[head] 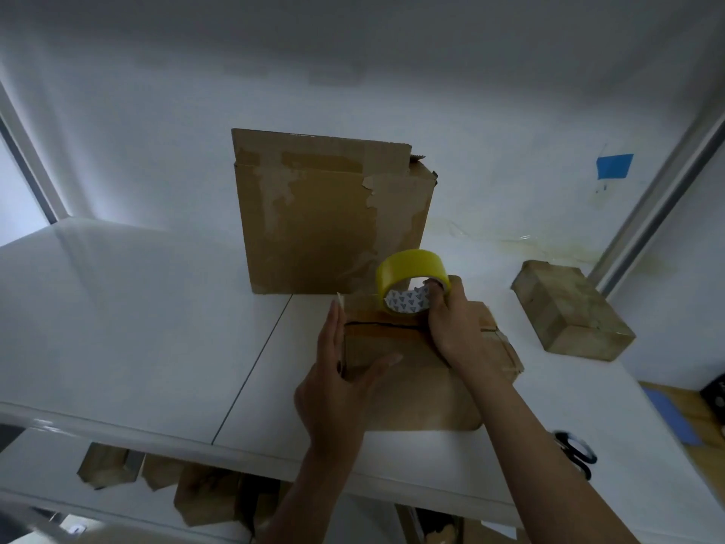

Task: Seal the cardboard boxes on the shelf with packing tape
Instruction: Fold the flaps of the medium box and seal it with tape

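Yellow tape roll (412,265) upright on small box (386,343) top seam, pinched by right grip (455,323). Against box's left side: left grip (337,382), fingers straight, pressing.

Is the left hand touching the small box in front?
Touching: the head view shows the left hand flat against the left side of the small box, thumb across its top.

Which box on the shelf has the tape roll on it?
The low box at the front edge: the right hand holds the yellow tape roll on its top. The tall box and the far-right box are untouched.
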